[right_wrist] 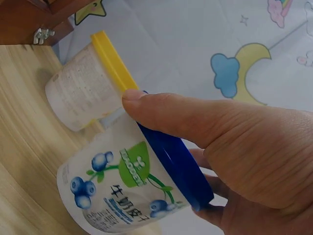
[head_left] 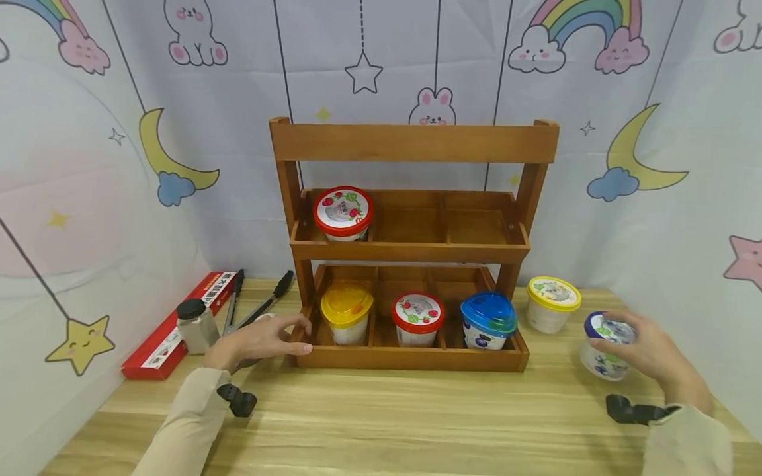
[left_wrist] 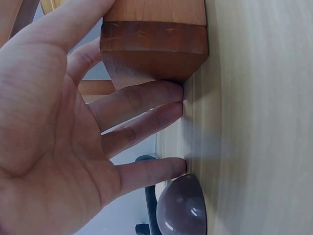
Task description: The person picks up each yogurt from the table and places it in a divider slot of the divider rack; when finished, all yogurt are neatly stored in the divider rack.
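Observation:
My left hand [head_left: 262, 340] is at the lower left front corner of the wooden two-tier rack [head_left: 411, 360]. In the left wrist view its fingers are fairly straight, around the rack's corner and near the tabletop. At the far right, my right hand [head_left: 645, 354] grips a blueberry-printed tub with a dark blue lid [right_wrist: 122, 181] by its lid, thumb on the near side. That tub looks slightly tilted in the head view; whether it touches the table I cannot tell. Behind it stands a yellow-lidded tub [head_left: 548, 307].
The rack holds a red-lidded tub [head_left: 343, 215] above; below are a yellow-lidded tub [head_left: 347, 314], a red-lidded tub [head_left: 418, 320] and a blue-lidded tub [head_left: 489, 320]. Leftward lie a red box [head_left: 151, 360], a black-capped jar [head_left: 198, 330], tongs [head_left: 262, 307] and a glossy dark rounded object [left_wrist: 183, 205].

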Available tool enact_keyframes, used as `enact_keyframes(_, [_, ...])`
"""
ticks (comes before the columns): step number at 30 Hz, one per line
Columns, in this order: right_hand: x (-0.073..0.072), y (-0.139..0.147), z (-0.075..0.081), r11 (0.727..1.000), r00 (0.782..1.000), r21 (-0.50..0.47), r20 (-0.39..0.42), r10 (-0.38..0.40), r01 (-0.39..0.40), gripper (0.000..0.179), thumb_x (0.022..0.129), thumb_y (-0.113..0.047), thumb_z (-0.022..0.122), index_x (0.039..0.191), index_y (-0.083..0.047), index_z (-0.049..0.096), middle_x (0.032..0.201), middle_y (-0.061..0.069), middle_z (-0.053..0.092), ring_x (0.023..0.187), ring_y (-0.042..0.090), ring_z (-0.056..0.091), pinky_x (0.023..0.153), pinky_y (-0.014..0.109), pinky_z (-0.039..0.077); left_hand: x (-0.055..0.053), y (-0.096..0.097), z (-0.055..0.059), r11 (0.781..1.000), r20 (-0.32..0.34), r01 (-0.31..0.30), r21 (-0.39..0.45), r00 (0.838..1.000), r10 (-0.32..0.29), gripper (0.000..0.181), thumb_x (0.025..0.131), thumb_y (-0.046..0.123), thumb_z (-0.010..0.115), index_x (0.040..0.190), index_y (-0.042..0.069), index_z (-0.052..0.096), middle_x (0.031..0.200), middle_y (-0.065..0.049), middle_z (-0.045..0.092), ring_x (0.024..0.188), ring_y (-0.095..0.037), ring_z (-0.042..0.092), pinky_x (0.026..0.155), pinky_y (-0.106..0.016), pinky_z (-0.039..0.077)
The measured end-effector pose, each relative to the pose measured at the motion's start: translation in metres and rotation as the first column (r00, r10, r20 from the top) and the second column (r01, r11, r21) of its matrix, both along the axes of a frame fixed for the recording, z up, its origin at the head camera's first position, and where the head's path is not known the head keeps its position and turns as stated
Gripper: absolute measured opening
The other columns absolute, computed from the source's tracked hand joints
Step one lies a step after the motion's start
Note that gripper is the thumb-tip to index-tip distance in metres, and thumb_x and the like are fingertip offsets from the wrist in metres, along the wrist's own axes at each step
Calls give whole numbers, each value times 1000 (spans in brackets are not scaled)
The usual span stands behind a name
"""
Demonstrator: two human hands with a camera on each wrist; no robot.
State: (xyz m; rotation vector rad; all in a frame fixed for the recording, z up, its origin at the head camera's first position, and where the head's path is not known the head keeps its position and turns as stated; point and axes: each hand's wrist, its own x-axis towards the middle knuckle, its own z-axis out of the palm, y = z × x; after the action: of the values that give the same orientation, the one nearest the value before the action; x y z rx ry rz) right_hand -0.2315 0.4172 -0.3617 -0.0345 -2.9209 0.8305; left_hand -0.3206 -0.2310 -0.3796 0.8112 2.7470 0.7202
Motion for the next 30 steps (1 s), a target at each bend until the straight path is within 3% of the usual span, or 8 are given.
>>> enact_keyframes(6, [2, 1, 0, 1000, 1000, 29, -1, 12, -12, 81, 91, -41, 72, 144, 9, 36, 143, 48, 21, 116, 63, 37, 83, 69, 40, -1, 2, -1, 1000, 0, -5, 1, 1000, 5, 48, 92, 47, 70, 125, 15, 59, 99, -3, 58, 73, -17, 47, 65, -35, 36])
enact_keyframes(12, [2, 0, 0, 1000, 1000, -9, 8, 11, -11, 81, 91, -42, 73, 145, 7, 37, 142, 47, 21, 115, 62, 38, 82, 67, 42, 0, 2, -1, 1000, 12, -12, 6, 1000, 12, 50, 91, 48, 70, 126, 13, 59, 119, -8, 60, 84, -20, 50, 72, -37, 39])
enact_keyframes(19, [4, -2, 1, 1000, 1000, -27, 24, 5, -5, 85, 89, -45, 74, 147, 5, 36, 139, 47, 24, 113, 60, 41, 79, 65, 45, 0, 2, -2, 1000, 18, -8, 10, 1000, 8, 49, 91, 48, 70, 125, 14, 59, 105, -4, 59, 79, -19, 49, 67, -36, 37])
enact_keyframes(26, [3, -8, 3, 999, 999, -3, -15, 36, -36, 83, 89, -43, 74, 147, 4, 38, 138, 44, 32, 113, 58, 43, 80, 66, 44, 0, 2, -2, 1000, 16, -6, 12, 1000, 5, 50, 91, 48, 70, 126, 14, 59, 115, -7, 61, 81, -19, 50, 70, -37, 39])
enact_keyframes(30, [1, -13, 6, 999, 999, 13, -19, 48, -48, 83, 90, -45, 73, 148, 3, 38, 137, 41, 36, 112, 56, 46, 79, 64, 45, 1, 3, -1, 1000, 16, -5, 15, 1000, 4, 50, 91, 48, 70, 126, 13, 59, 104, -4, 59, 77, -19, 48, 66, -36, 37])
